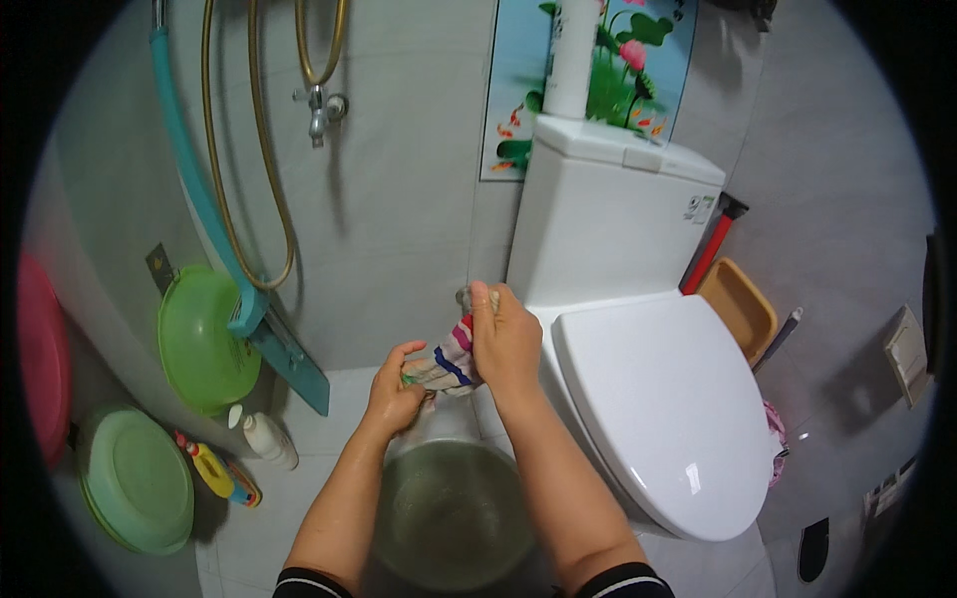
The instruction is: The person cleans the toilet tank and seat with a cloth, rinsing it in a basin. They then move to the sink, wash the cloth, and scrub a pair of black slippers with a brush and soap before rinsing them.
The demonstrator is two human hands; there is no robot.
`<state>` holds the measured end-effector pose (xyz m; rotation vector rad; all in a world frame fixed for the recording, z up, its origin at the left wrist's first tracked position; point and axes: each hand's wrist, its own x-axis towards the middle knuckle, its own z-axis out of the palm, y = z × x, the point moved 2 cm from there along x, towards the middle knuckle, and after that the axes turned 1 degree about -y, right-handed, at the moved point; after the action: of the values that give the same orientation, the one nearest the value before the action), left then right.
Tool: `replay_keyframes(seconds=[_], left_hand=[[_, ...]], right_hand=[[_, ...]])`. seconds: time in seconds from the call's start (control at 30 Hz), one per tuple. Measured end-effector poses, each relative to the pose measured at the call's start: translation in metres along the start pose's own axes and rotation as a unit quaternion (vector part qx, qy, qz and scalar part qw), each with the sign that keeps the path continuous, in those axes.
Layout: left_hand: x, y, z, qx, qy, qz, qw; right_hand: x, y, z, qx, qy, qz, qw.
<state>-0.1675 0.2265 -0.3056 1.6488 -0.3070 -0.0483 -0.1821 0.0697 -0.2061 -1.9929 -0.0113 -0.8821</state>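
Between my two hands a small striped cloth (451, 365), whitish with red, pink and dark blue bands, is stretched and bunched. My right hand (508, 344) is closed round its upper right end, thumb pointing up. At the lower left end my left hand (394, 391) grips the cloth, its fingers curled at the edge. Both hands are above a round basin (454, 446) of murky greyish water, which is partly hidden by my forearms. The cloth's exact kind cannot be made out.
A white toilet (658, 409) with its lid down stands close at right. Green basins (140, 478), a white pump bottle (267, 439) and a yellow bottle (214, 468) are at left. A teal mop (204, 189) leans on the wall, near a hose (264, 130) and tap (319, 115).
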Motion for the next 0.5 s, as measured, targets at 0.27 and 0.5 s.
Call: replay_keyframes(seconds=[0.27,0.5], left_hand=[[0.002,0.062,-0.031,-0.021,-0.079,-0.046,0.996],[-0.009,0.048,-0.054,0.098,-0.155,-0.042,0.982]], right_hand=[[0.064,-0.034,-0.042,-0.165,-0.180,0.025,0.969],[0.026,-0.010,-0.020,0.223,-0.411,0.267,0.843]])
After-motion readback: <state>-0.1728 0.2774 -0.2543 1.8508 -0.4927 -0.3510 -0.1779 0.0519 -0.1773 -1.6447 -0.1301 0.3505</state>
